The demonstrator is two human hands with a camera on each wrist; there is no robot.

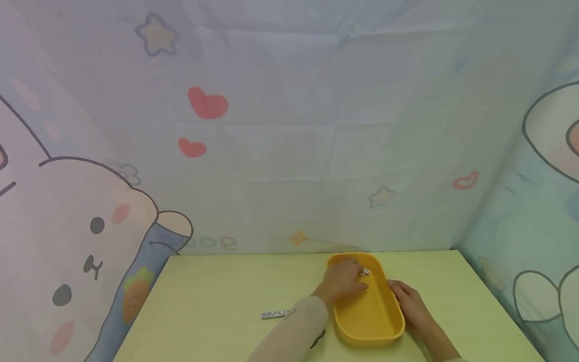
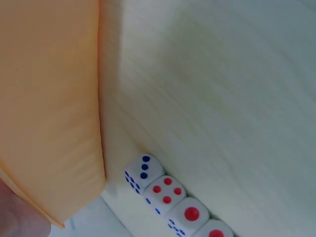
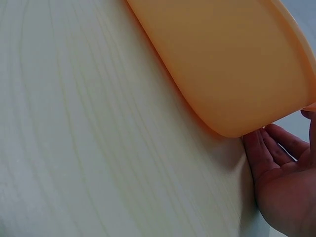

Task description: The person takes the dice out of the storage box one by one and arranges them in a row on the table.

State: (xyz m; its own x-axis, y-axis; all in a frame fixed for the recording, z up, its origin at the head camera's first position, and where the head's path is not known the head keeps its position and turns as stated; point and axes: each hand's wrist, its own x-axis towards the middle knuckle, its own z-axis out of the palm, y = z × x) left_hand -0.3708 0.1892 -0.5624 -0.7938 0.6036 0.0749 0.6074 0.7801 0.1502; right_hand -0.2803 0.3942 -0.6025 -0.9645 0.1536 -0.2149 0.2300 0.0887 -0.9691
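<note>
A yellow-orange plastic tray lies lengthwise on the table. My left hand reaches over its left wall, thumb and forefinger apart, close to a few white dice inside at the far end. Its other fingers are hidden, and the left wrist view shows only part of that hand. At the tray's right side, my right hand holds the rim, thumb on top and fingers against the outer wall. Left of the tray, a row of white dice with red and blue dots stands on the table, partly covered by the left sleeve.
The pale yellow table reaches back to a hanging cloth printed with hearts, stars and a rabbit. More of this cloth hangs along both sides. The left sleeve crosses the table in front of the tray.
</note>
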